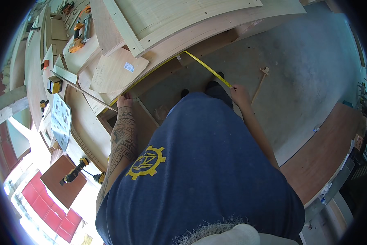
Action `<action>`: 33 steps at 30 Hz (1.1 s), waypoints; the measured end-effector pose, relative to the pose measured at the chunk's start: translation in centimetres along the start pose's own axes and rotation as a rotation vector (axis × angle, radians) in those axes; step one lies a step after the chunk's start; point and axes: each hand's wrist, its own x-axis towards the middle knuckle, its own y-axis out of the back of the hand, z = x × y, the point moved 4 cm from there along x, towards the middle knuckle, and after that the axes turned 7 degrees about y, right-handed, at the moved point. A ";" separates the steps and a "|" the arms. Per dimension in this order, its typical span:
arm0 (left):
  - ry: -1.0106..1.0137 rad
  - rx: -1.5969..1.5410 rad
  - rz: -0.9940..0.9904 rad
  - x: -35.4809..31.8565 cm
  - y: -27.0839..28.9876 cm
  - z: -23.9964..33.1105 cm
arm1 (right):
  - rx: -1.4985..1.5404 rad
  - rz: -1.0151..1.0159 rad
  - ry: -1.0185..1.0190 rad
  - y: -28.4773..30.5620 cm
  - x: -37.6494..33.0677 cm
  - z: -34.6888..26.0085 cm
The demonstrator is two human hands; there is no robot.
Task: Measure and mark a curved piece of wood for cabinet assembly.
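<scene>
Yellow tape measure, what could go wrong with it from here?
The yellow tape measure bends sharply between the hands, so it might kink there. Its straight stretch lies along the wooden edge by the left hand and could slide out of line. If the right hand slips, the slanting stretch may spring away.

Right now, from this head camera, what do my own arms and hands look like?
Your left forearm is bare, patterned with dark, geometric tattoos; your right forearm is bare, with no tattoo visible. Neither your left hand nor your right hand wears a glove. You wear a dark blue shirt with a yellow gear emblem.
</scene>
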 end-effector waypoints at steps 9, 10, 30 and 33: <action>0.005 -0.026 -0.003 -0.2 0.1 0.1 | 0.004 0.008 0.017 -0.1 0.1 0.3; 0.002 -0.026 -0.005 -0.2 0.1 0.1 | 0.003 0.009 0.019 -0.2 0.2 0.4; 0.010 -0.052 -0.010 -0.9 0.3 -0.2 | -0.033 0.009 0.042 0.0 0.5 -0.1; 0.009 -0.037 -0.009 -0.8 0.4 -0.2 | -0.026 -0.002 0.016 0.2 0.3 -0.3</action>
